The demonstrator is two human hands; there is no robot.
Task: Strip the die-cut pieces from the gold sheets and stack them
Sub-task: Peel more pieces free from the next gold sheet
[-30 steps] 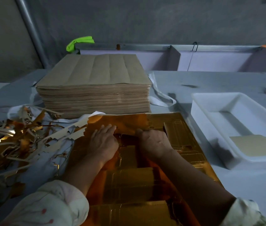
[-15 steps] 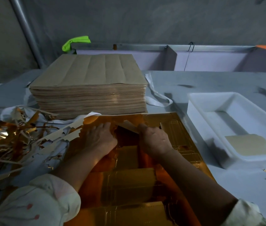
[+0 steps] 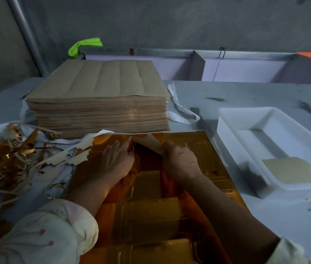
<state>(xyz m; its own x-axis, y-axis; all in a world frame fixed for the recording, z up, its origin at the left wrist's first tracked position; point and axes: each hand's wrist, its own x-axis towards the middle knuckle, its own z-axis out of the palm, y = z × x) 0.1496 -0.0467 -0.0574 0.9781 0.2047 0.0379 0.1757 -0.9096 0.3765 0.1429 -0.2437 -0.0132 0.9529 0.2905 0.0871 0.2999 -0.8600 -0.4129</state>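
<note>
A gold die-cut sheet (image 3: 150,212) lies flat in front of me, with box outlines cut into it. Near its far edge a die-cut piece (image 3: 149,142) is folded up, its plain kraft back showing. My right hand (image 3: 180,161) pinches that piece at its right side. On the sheet just left of it, my left hand (image 3: 117,159) presses down with fingers spread, fingertips at the piece's left edge. Behind the sheet stands a tall stack of kraft-backed sheets (image 3: 99,103).
A heap of gold and kraft waste strips (image 3: 11,159) sprawls at the left. A white plastic tray (image 3: 246,119) at the right holds one pale piece (image 3: 288,169). White strapping (image 3: 181,111) lies beside the stack. Grey table, grey wall behind.
The piece near the sheet's far edge has lifted further from the gold sheet, its kraft back now showing. Both hands stay at that spot.
</note>
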